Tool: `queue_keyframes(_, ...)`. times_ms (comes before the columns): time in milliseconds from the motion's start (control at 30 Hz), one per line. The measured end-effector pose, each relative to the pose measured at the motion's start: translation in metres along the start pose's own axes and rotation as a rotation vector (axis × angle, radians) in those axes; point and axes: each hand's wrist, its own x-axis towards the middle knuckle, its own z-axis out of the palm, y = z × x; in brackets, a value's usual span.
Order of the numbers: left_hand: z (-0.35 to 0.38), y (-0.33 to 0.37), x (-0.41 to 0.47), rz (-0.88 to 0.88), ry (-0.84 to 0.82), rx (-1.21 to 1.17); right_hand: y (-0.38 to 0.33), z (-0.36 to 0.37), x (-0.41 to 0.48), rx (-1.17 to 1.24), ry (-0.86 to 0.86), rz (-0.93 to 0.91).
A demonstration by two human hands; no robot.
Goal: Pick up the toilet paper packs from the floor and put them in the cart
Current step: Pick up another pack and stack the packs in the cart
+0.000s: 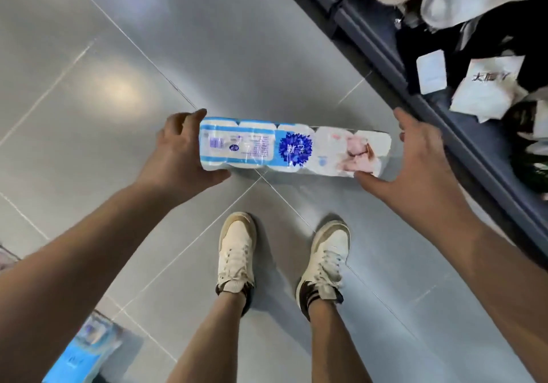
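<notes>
1. The floor point(89, 91) is glossy grey tile with thin pale joints.
2. The cart point(462, 133), a dark blue frame at far right, holds soft bagged goods.
3. The toilet paper pack point(293, 149), long and wrapped in shiny blue-and-white plastic, lies level between both hands, above the shoes point(237, 252).
4. A second pack point(86, 350), blurred, lies at the near left.
5. The left hand point(178, 151) clasps the pack's left end, thumb near, fingers curled over the far edge.
6. The right hand point(421, 160) is spread at the right end; only the thumb tip touches the pack.
</notes>
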Motion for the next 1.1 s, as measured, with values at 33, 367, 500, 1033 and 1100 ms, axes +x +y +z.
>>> queue_keyframes(33,0.011,-0.008,0.010,-0.028,-0.024,0.027,0.007,0.010,0.007,-0.029,-0.016,0.000)
queue_keyframes(367,0.082,-0.019,0.088,-0.050,-0.199,0.239,0.061,0.082,0.077,-0.356,-0.166,-0.009)
queue_keyframes(500,0.096,-0.023,0.104,-0.076,-0.246,0.341,0.080,0.101,0.089,-0.529,-0.174,-0.034)
queue_keyframes(1033,0.115,-0.040,0.107,-0.086,-0.134,0.528,0.088,0.113,0.102,-0.722,-0.220,-0.038)
queue_keyframes(1100,0.112,-0.041,0.106,-0.064,-0.142,0.492,0.086,0.112,0.101,-0.706,-0.223,-0.037)
